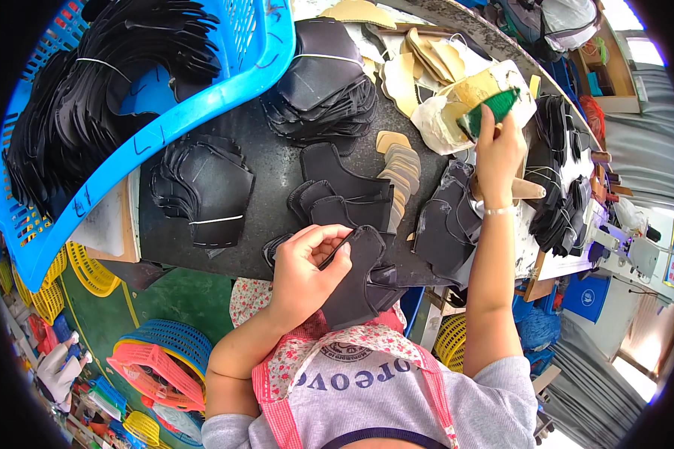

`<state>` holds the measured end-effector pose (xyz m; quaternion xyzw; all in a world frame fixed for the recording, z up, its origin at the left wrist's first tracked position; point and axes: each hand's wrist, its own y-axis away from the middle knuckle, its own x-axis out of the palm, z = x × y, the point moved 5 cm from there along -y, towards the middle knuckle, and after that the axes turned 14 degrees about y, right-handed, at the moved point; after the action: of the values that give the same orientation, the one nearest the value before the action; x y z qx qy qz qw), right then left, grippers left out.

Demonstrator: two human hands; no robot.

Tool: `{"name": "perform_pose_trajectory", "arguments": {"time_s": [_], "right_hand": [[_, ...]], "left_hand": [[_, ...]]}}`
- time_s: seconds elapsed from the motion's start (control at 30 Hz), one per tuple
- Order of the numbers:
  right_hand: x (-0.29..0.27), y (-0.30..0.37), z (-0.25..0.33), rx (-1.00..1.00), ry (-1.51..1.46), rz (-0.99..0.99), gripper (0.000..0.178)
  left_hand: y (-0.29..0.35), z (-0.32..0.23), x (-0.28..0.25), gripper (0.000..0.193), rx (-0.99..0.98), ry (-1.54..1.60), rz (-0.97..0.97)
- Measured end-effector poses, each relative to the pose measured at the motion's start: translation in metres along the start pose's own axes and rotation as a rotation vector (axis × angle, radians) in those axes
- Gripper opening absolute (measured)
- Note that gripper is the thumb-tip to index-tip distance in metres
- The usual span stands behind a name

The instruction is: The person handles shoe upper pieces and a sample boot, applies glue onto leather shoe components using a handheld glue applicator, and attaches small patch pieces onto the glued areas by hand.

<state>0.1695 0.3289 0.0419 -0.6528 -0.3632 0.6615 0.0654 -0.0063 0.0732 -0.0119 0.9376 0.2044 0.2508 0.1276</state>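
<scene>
My left hand [305, 268] pinches the edge of a black shoe-upper piece [353, 290] at the table's near edge, above my lap. My right hand [499, 159] reaches out and grips a flat green brush-like tool [490, 111] over a white, glue-crusted container [432, 129]. Where the tool's lower end meets the container is partly hidden. Just beyond my left hand, more black pieces [338, 176] lie overlapped. Next to them runs a curved, fanned row of small beige pieces [402, 170]. Another black pile [445, 224] lies left of my right forearm.
A blue basket [195, 105] full of black pieces overhangs the table's left side. Tied black stacks [328, 67] stand at the back, another bundle [206, 191] below the basket. Loose beige pieces [434, 56] lie far back. Coloured baskets [161, 359] stand on the green floor.
</scene>
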Motion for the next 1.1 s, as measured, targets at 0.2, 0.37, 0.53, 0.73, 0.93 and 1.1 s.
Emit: {"name": "perform_pose_trajectory", "arguments": {"time_s": [0.2, 0.37, 0.53, 0.73, 0.93, 1.1], "right_hand": [[-0.05, 0.02, 0.015, 0.327, -0.225, -0.172, 0.025], [-0.101, 0.095, 0.095, -0.538, -0.739, 0.3, 0.04], [-0.099, 0.121, 0.097, -0.554, -0.597, 0.303, 0.054], [-0.103, 0.143, 0.097, -0.494, -0.417, 0.386, 0.056], [-0.095, 0.146, 0.068, 0.073, -0.636, 0.518, 0.057], [-0.102, 0.165, 0.051, 0.334, -1.18, 0.788, 0.071]], "left_hand": [[-0.003, -0.005, 0.009, 0.023, 0.009, -0.005, -0.007], [-0.002, -0.004, 0.017, 0.027, 0.035, -0.044, 0.065], [0.002, -0.003, 0.027, 0.029, 0.047, -0.098, 0.135], [0.007, 0.007, 0.026, 0.028, 0.024, -0.124, 0.156], [0.019, 0.017, 0.04, 0.023, 0.032, -0.174, 0.206], [0.021, 0.017, 0.052, 0.021, 0.103, -0.215, 0.239]]}}
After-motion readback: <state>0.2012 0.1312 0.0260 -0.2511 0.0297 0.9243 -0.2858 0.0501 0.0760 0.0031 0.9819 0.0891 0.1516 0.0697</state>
